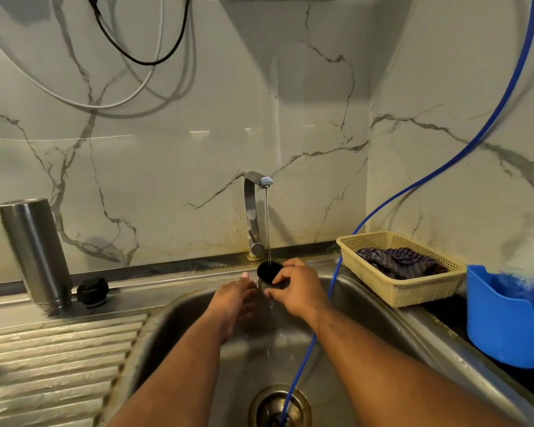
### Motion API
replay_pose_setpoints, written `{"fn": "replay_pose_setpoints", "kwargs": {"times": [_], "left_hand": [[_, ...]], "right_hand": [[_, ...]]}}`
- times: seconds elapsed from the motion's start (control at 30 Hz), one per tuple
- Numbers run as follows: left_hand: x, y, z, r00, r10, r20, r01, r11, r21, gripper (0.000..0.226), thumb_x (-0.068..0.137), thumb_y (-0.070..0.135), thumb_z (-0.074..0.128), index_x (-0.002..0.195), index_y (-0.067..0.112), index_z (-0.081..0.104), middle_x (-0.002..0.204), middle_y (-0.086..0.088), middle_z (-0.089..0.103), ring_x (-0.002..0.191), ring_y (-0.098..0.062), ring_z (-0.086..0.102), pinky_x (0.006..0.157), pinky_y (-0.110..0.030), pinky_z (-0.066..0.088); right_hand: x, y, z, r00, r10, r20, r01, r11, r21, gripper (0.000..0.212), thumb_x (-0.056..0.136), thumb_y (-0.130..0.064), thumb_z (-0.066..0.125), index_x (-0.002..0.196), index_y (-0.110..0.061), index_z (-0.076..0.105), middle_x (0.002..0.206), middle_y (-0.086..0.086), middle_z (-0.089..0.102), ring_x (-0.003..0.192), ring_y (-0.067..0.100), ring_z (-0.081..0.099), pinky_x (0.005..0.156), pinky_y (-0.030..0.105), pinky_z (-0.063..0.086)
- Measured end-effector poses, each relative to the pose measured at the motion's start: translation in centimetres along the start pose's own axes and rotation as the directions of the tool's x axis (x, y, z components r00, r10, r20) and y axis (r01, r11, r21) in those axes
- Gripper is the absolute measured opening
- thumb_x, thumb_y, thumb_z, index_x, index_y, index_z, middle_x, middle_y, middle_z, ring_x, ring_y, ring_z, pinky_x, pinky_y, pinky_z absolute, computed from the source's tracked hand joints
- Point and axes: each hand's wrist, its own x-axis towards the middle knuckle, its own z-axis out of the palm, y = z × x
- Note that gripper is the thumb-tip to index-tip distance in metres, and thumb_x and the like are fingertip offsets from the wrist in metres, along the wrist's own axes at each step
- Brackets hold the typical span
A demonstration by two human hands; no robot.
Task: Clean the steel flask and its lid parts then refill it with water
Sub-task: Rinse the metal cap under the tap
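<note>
A steel flask (37, 254) stands upside down on the left sink ledge, with a black stopper (92, 291) beside it. Over the sink basin, a steel lid cup (268, 275) with a dark inside is held upright under the running tap (255, 211). Water streams into it and spills over. My right hand (296, 285) grips the cup from the right, fingers curled round its rim and side. My left hand (236, 295) touches the cup's left side with fairly straight fingers, thumb up.
The steel sink (346, 334) has a drain (279, 406) with a blue hose (318, 328) running into it. A ribbed draining board (59, 365) lies left. At right stand a beige basket (404, 291) with a cloth and a blue tub (506, 328). Cables hang on the marble wall.
</note>
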Motion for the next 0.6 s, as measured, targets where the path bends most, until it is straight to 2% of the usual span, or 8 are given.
{"fn": "replay_pose_setpoints", "kwargs": {"times": [0.07, 0.17, 0.27, 0.43, 0.6], "left_hand": [[-0.09, -0.12, 0.0, 1.0, 0.003, 0.001, -0.003, 1.0, 0.001, 0.038, 0.107, 0.044, 0.044, 0.12, 0.016, 0.066, 0.117, -0.008, 0.071, 0.11, -0.03, 0.066, 0.091, -0.042, 0.051], [0.16, -0.14, 0.13, 1.0, -0.002, 0.016, 0.001, 1.0, 0.015, 0.04, 0.106, 0.045, 0.044, 0.119, 0.015, 0.068, 0.113, -0.008, 0.074, 0.108, -0.029, 0.066, 0.093, -0.043, 0.051], [0.18, -0.15, 0.29, 0.999, -0.022, 0.028, 0.021, 1.0, 0.014, 0.04, 0.106, 0.044, 0.046, 0.114, 0.012, 0.069, 0.105, -0.014, 0.076, 0.103, -0.032, 0.069, 0.09, -0.044, 0.052], [0.3, -0.33, 0.42, 1.0, -0.018, 0.02, 0.019, 0.999, -0.029, 0.038, 0.107, 0.04, 0.042, 0.115, 0.012, 0.067, 0.107, -0.017, 0.073, 0.103, -0.033, 0.067, 0.095, -0.048, 0.051], [0.33, -0.42, 0.32, 0.999, -0.045, 0.015, 0.046, 0.996, -0.081, 0.037, 0.108, 0.035, 0.04, 0.115, 0.01, 0.065, 0.101, -0.016, 0.072, 0.095, -0.031, 0.065, 0.089, -0.044, 0.052]], "right_hand": [[-0.28, -0.07, 0.11, 0.996, 0.02, 0.091, -0.012, 0.996, -0.088, 0.023, 0.079, -0.026, 0.086, 0.099, -0.021, 0.076, 0.114, -0.004, 0.062, 0.104, 0.012, 0.06, 0.087, 0.022, 0.048], [-0.07, 0.01, 0.22, 0.999, 0.003, 0.035, -0.001, 0.999, -0.051, 0.025, 0.079, -0.025, 0.086, 0.1, -0.02, 0.076, 0.12, -0.005, 0.059, 0.11, 0.013, 0.057, 0.093, 0.023, 0.045], [-0.09, -0.42, 0.04, 0.992, 0.047, 0.115, -0.037, 0.995, -0.088, 0.022, 0.08, -0.023, 0.086, 0.099, -0.019, 0.076, 0.114, -0.001, 0.07, 0.102, 0.012, 0.063, 0.088, 0.024, 0.049], [-0.13, -0.42, -0.07, 0.996, 0.019, 0.083, -0.015, 0.998, -0.057, 0.02, 0.078, -0.022, 0.087, 0.095, -0.019, 0.077, 0.112, -0.002, 0.069, 0.102, 0.012, 0.063, 0.089, 0.025, 0.05], [0.15, -0.41, -0.03, 0.999, 0.025, 0.041, -0.025, 1.0, -0.008, 0.02, 0.078, -0.023, 0.087, 0.096, -0.02, 0.077, 0.107, -0.003, 0.072, 0.098, 0.011, 0.065, 0.086, 0.024, 0.05]]}}
